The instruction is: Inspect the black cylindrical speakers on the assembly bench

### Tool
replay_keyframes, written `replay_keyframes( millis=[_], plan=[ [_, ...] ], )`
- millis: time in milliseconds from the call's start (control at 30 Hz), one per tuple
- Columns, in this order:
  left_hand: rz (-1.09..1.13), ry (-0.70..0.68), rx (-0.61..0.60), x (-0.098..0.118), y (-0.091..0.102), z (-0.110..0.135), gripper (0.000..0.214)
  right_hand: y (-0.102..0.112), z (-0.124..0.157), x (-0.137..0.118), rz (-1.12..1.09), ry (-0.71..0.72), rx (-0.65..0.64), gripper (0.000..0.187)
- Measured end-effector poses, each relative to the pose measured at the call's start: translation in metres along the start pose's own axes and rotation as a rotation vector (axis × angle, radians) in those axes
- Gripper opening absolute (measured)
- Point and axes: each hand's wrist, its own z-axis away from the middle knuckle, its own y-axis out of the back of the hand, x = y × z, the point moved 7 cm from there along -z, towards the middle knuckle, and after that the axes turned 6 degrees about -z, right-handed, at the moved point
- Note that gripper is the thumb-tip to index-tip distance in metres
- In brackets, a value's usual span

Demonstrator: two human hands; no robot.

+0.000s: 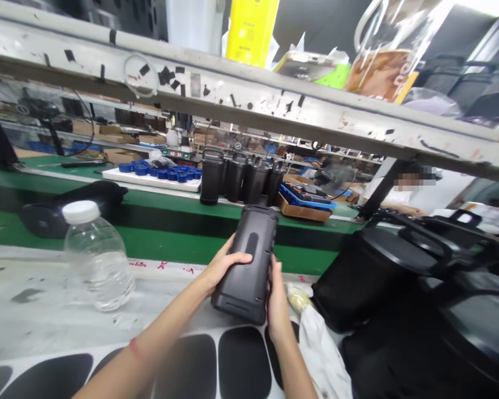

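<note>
I hold a black plastic speaker housing (249, 260) in both hands, tilted away from me over the near edge of the workbench. My left hand (222, 266) wraps its fingers over the housing's left side. On the right side my right hand (276, 302) presses flat along the housing's edge and grips it. A shallow oval recess shows on the housing's upper face. Below my forearms lie several black oval pads (243, 360) on a white sheet.
A clear water bottle (95, 257) with a white cap stands left. Large black housings (399, 277) crowd the right. A white cloth (320, 349) lies beside my right wrist. Across the green conveyor (158, 238) stand more black housings (241, 177) and a tray of blue caps (162, 173). Another person sits far right.
</note>
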Motion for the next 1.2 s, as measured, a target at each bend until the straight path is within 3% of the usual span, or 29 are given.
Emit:
replay_keyframes(
  millis=[133,267,400,500,667,867,1033,1200],
  plan=[
    [0.016,-0.067,0.273,-0.009,0.024,-0.007,0.061,0.01,-0.009,0.034,0.003,-0.03,0.092,0.065],
    [-0.041,-0.152,0.516,-0.002,0.04,-0.006,0.05,0.015,-0.015,0.055,-0.036,-0.101,0.117,0.052],
    [-0.275,-0.199,0.721,0.018,0.049,-0.017,0.066,0.02,-0.018,0.062,-0.072,-0.124,0.174,0.041],
    [-0.516,-0.104,0.813,0.029,0.05,-0.041,0.078,0.019,-0.019,0.064,-0.081,-0.112,0.179,0.038],
    [-0.87,0.116,0.792,0.038,0.032,-0.091,0.069,0.015,-0.018,0.061,-0.027,-0.136,0.175,0.026],
    [-1.09,0.146,0.658,0.036,-0.012,-0.126,0.057,0.019,-0.018,0.058,0.036,-0.237,0.149,0.022],
    [-1.058,0.004,0.561,0.038,-0.033,-0.134,0.038,0.019,-0.021,0.057,0.062,-0.284,0.102,0.02],
    [-0.859,-0.284,0.484,0.064,-0.038,-0.116,0.031,-0.001,-0.016,0.053,0.107,-0.225,0.076,0.019]
  ],
)
